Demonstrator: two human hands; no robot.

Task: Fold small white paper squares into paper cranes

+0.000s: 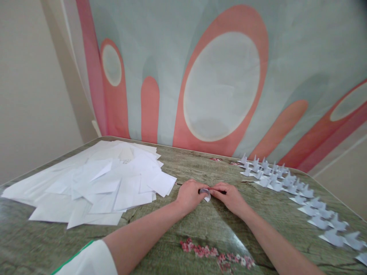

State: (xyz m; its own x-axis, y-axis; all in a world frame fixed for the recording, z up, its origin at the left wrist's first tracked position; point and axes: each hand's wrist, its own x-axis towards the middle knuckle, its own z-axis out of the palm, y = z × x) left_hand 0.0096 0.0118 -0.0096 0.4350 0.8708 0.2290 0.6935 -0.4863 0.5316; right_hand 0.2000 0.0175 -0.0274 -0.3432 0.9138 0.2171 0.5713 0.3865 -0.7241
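Note:
Between my two hands, low over the middle of the table, is a small piece of folded white paper (206, 194). My left hand (190, 194) pinches it from the left, thumb and fingers closed on its edge. From the other side my right hand (228, 195) grips it with thumb and forefinger. The two hands nearly meet at the fingertips. Most of the paper is covered by the fingers, so its exact folded shape cannot be made out.
A spread-out pile of white paper sheets (94, 187) covers the left of the wood-patterned table (160, 236). Several rows of folded paper cranes (289, 183) stand along the right side. Behind the table rises a wall covering (166, 38) with coral shapes.

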